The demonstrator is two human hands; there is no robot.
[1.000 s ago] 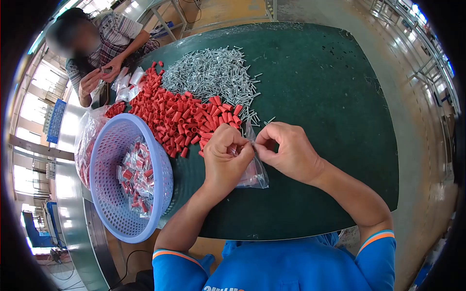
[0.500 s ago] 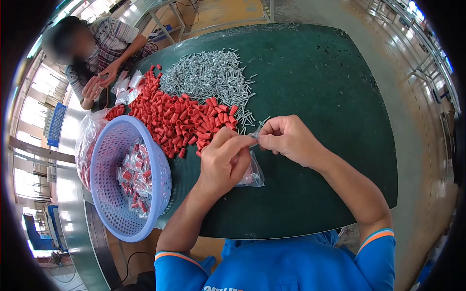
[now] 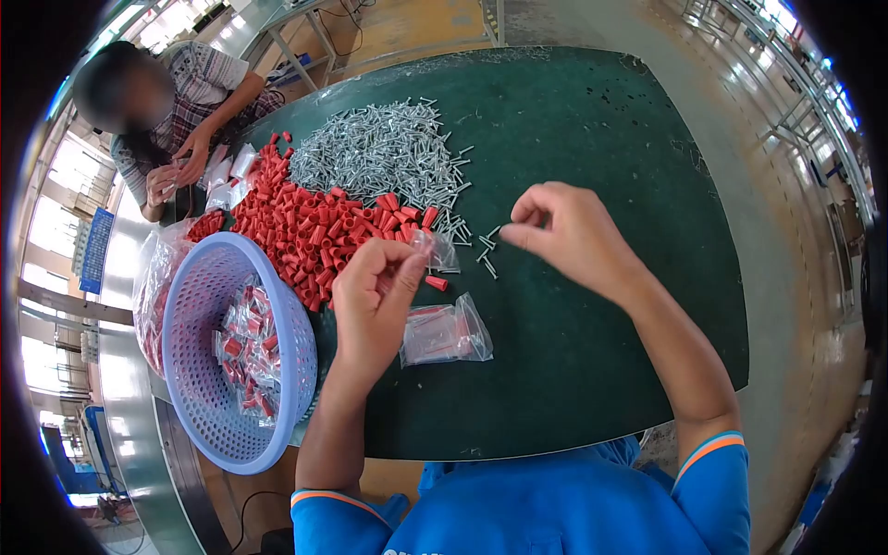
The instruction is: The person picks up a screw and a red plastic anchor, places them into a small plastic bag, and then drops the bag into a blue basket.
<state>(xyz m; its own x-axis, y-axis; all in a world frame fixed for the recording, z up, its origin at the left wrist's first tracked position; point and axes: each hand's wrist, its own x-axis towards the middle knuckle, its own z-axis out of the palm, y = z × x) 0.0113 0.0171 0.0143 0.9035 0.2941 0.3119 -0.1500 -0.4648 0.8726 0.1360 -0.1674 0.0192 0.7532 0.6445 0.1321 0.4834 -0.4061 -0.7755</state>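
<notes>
My left hand [image 3: 375, 301] pinches a small clear plastic bag [image 3: 442, 253] over the near edge of the red pile. Just past the loose screws [image 3: 487, 264] is my right hand [image 3: 569, 236], its thumb and forefinger bent together at the tips of a screw or two; whether anything is between them I cannot make out. A single red ribbed cap [image 3: 437, 283] lies below the small bag. Flat on the table near my left wrist is a larger clear bag [image 3: 449, 335] with pinkish-looking contents.
Heaps of red caps [image 3: 314, 227] and silver screws [image 3: 379, 153] cover the green table's [image 3: 601, 370] far left. A lavender basket [image 3: 305, 370] holds filled bags [image 3: 250, 347]. Another person [image 3: 199, 111] works at the far left, by more plastic bags [image 3: 222, 180].
My hands have come apart: the right has moved up and right, away from the small bag, while the left keeps it. The larger bag and single red cap are now uncovered.
</notes>
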